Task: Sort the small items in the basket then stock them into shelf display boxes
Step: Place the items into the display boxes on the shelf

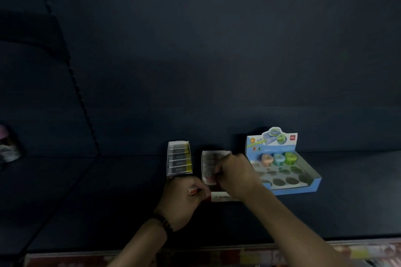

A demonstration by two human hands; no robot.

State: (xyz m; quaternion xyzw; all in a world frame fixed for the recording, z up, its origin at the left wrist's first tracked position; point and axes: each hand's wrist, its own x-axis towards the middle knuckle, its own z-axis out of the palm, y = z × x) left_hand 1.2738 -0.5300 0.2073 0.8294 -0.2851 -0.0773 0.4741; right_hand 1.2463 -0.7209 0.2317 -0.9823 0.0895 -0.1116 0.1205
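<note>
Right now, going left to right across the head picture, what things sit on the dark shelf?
Blurry pink-and-white thing at the edge → box of grey-and-yellow erasers → half-hidden white box → blue sharpener box.

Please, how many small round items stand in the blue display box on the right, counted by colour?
Pink-orange item: 1
Teal item: 1
Green item: 1
Total: 3, all in the back row of the blue display box; the other wells show empty.
</note>
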